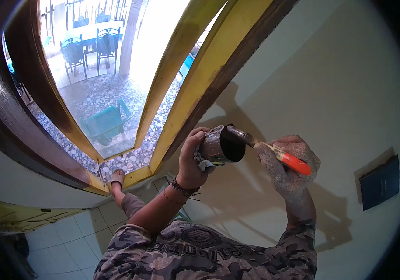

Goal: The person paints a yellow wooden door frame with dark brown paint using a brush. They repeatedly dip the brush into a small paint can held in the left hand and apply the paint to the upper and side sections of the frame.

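Note:
My left hand [191, 161] is wrapped round a small paint can [210, 144], tipped so that its dark mouth faces right. A crumpled whitish rag or paper [204, 164] sits between the fingers and the can's lower side. In my right hand [288, 163], coated with pale speckles, is a paintbrush [257, 144] with an orange-ended handle. Its dark bristle end lies at the can's upper rim; whether the tip touches the rim or dips inside cannot be told. The window frame [204, 70] beside the can is partly yellow and partly dark brown along its edge.
Pale wall [330, 93] fills the right side, with a dark blue box or panel [380, 183] on it. Through the window opening are a teal chair [106, 122], a pebbled floor and a table with chairs. My sandalled foot [117, 176] is by the frame's bottom corner, above floor tiles [64, 235].

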Motion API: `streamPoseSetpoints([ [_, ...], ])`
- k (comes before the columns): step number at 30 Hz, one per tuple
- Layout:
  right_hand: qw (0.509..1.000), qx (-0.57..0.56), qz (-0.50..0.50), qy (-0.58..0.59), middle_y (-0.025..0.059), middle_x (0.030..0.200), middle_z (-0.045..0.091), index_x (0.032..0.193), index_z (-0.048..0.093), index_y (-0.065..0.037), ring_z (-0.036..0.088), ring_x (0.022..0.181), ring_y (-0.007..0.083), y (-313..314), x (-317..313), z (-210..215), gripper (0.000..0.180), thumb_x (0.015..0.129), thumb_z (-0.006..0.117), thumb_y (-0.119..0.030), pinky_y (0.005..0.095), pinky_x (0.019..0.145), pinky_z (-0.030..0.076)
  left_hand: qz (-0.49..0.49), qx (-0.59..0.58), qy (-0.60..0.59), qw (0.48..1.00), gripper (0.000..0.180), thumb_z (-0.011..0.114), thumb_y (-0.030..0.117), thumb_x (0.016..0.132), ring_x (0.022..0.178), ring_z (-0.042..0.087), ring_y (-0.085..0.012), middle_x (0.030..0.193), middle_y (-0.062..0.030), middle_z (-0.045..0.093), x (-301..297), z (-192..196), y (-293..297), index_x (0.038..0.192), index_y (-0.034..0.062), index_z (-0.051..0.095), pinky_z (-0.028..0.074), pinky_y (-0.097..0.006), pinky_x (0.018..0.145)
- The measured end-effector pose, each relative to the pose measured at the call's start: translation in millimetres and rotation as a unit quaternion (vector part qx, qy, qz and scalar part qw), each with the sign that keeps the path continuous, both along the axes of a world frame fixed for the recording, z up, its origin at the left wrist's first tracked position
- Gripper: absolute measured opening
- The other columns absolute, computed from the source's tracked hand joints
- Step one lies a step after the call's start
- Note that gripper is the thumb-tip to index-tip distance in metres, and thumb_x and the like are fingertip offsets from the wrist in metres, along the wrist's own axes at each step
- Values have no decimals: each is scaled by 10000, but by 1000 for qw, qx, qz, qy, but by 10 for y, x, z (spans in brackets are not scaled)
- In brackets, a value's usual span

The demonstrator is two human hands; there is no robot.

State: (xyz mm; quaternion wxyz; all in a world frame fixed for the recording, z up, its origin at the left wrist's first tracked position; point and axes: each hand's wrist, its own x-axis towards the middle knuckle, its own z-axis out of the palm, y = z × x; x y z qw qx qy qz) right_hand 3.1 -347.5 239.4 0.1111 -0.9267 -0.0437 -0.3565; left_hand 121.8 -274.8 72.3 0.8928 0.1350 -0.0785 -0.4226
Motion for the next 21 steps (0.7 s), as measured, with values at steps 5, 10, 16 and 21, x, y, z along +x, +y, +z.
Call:
streamPoseSetpoints([
  [5,986,162,46,-5,100,800,657,827,561,-47,658,754,190,89,-23,31,213,735,750,-14,278,609,535,137,-5,-129,982,424,482,389,865,986,603,-206,1069,-91,603,-56,0,34,1151,79,522,517,-343,826],
  [10,987,137,74,46,143,915,645,849,559,-46,654,831,206,35,-75,106,225,723,733,23,304,671,545,22,-37,11,999,410,461,359,882,1019,591,-214,1087,-102,601,25,6,12,1157,60,522,511,-341,846],
  [16,992,10,90,92,132,981,612,894,576,-58,638,870,233,44,-69,152,269,689,730,23,322,699,549,42,-31,-20,998,409,453,372,883,996,602,-211,1061,-100,612,29,16,8,1142,65,532,529,-344,808],
  [21,987,-84,108,87,131,1037,588,897,572,-36,625,888,261,34,-22,105,283,669,733,11,339,695,552,104,-74,-98,987,460,607,182,812,1081,559,-234,1178,-145,539,57,-24,30,1229,68,451,513,-365,864],
])
